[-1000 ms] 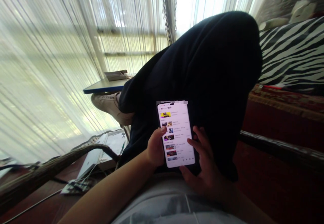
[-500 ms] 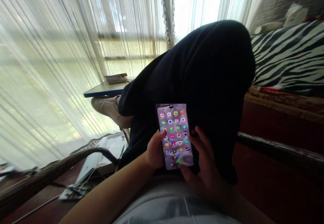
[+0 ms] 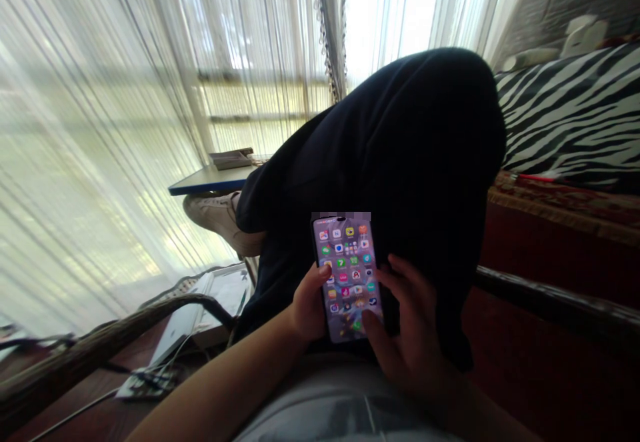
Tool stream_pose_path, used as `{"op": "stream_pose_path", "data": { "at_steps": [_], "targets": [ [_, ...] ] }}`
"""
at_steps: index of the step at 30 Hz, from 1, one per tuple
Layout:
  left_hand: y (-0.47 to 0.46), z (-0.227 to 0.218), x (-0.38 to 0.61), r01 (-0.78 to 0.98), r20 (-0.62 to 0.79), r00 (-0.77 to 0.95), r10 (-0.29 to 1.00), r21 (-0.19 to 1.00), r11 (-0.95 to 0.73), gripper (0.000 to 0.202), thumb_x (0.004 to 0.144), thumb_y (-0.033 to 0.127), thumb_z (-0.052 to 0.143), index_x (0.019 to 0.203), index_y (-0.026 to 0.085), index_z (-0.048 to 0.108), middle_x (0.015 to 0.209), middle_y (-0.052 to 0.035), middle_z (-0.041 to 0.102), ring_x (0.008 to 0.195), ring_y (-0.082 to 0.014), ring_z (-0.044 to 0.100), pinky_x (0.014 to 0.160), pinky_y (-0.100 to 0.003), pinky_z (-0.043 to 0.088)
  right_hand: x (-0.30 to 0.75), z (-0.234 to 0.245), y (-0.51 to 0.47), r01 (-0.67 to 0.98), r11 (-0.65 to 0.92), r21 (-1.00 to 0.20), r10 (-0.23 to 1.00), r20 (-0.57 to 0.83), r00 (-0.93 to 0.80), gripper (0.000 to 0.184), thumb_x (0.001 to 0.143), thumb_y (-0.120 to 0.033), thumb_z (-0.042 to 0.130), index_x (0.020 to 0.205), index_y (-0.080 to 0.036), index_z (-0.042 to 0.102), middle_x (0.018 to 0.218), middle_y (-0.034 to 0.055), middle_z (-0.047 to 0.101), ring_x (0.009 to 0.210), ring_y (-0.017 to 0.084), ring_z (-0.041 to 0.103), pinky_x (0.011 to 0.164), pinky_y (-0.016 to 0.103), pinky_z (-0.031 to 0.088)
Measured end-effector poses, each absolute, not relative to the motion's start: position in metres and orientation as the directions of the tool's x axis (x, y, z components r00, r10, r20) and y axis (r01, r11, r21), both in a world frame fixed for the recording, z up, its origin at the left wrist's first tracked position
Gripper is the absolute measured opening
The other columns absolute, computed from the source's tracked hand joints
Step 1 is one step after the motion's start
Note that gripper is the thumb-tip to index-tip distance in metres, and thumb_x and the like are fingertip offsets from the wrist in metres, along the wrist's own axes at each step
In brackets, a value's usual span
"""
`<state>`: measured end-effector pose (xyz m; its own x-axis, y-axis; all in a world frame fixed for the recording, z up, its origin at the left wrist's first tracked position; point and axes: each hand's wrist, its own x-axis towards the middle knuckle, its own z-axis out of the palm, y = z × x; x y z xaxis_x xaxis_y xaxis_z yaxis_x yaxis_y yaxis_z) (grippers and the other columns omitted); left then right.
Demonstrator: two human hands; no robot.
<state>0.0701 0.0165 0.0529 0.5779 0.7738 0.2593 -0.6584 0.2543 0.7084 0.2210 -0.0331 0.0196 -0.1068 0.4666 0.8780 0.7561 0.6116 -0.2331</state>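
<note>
A smartphone (image 3: 350,289) lies upright in my lap area, its lit screen showing rows of app icons on a purplish background. My left hand (image 3: 309,305) grips it along the left edge, thumb resting over the screen's side; the fingers behind it are hidden. At the lower right, my right hand (image 3: 407,325) has its thumb over the bottom part of the screen. Its index fingertip is beside the phone's right edge, and the visible fingers are spread apart. Whether that thumb touches the glass I cannot tell.
My raised leg in dark trousers (image 3: 400,135) fills the middle. A shoe (image 3: 213,212) is beside a blue-edged table (image 3: 207,181). Chair armrests (image 3: 125,325) flank me. Cables and a power strip (image 3: 145,383) lie lower left. A zebra-striped cover (image 3: 575,115) is at right, sheer curtains (image 3: 100,95) behind.
My right thumb has moved up and slightly right over the lower screen. The whole view has shifted a little, so the phone and hands appear lower. My left hand keeps its hold.
</note>
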Motion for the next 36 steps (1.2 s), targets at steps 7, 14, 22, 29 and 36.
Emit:
{"op": "stream_pose_path", "data": {
  "at_steps": [7,14,22,29,36],
  "targets": [
    [0.013,0.052,0.067,-0.64,0.243,0.583,0.775,0.725,0.255,0.045,0.069,0.047,0.078,0.1,0.015,0.073,0.09,-0.0059,0.074,0.095,-0.0311,0.067,0.087,-0.038,0.05,0.223,0.016,-0.033,0.733,0.638,-0.236,0.422,0.903,-0.076,0.033,0.092,-0.016,0.048,0.125,-0.02,0.047,0.136,0.0106,0.044,0.123,0.026,0.045,0.099,0.042,0.044],
    [0.014,0.048,0.067,-0.654,0.249,0.552,0.796,0.722,0.227,0.044,0.066,0.048,0.081,0.096,0.015,0.074,0.087,-0.0056,0.074,0.082,-0.0253,0.069,0.076,-0.031,0.054,0.215,0.015,-0.029,0.772,0.591,-0.235,0.452,0.889,-0.076,0.041,0.092,-0.032,0.053,0.131,-0.021,0.043,0.139,0.012,0.039,0.124,0.03,0.042,0.098,0.046,0.043],
    [0.015,0.05,0.067,-0.656,0.34,0.598,0.726,0.729,0.198,0.039,0.075,0.046,0.075,0.098,0.015,0.075,0.082,-0.0063,0.074,0.074,-0.0237,0.07,0.07,-0.029,0.054,0.22,0.009,-0.026,0.736,0.622,-0.266,0.44,0.897,-0.048,0.054,0.088,-0.041,0.059,0.134,-0.02,0.04,0.141,0.014,0.035,0.126,0.032,0.041,0.094,0.047,0.047],
    [0.02,0.041,0.066,-0.644,0.346,0.615,0.709,0.739,0.198,0.038,0.077,0.046,0.073,0.099,0.016,0.074,0.081,-0.0071,0.074,0.07,-0.0225,0.069,0.063,-0.026,0.051,0.226,0.007,-0.025,0.691,0.674,-0.262,0.415,0.908,-0.061,0.043,0.092,-0.031,0.052,0.132,-0.018,0.041,0.142,0.0131,0.036,0.128,0.029,0.038,0.098,0.043,0.044],
    [0.019,0.045,0.068,-0.645,0.358,0.622,0.696,0.738,0.198,0.038,0.078,0.045,0.073,0.101,0.015,0.074,0.084,-0.0078,0.074,0.077,-0.0246,0.07,0.07,-0.029,0.052,0.227,0.012,-0.026,0.687,0.677,-0.263,0.424,0.903,-0.072,0.042,0.092,-0.029,0.054,0.131,-0.018,0.042,0.14,0.0116,0.037,0.126,0.026,0.04,0.098,0.039,0.043]
  ]
}}
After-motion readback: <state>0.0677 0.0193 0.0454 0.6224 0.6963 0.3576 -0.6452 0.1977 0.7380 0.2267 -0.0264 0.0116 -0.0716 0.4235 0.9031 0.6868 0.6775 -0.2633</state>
